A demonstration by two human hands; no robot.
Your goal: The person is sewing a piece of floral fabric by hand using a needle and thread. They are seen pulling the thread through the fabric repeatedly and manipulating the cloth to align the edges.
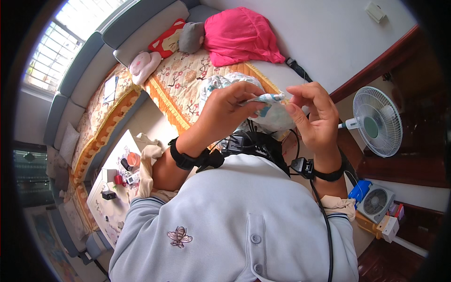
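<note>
My left hand pinches a small folded edge of white and blue patterned cloth between thumb and fingers. Close to the cloth's right end is my right hand, with thumb and index finger curved towards each other; whether they grip a thread or a bit of the cloth is too small to tell. A larger bundle of pale patterned cloth lies behind and below the hands, partly hidden by them. Both wrists wear black straps with small devices and cables.
Beyond the hands stands a sofa with a floral quilted cover, cushions and a pink cloth. A white fan is at the right. On the left is a low table with small items. A black cable hangs down my shirt.
</note>
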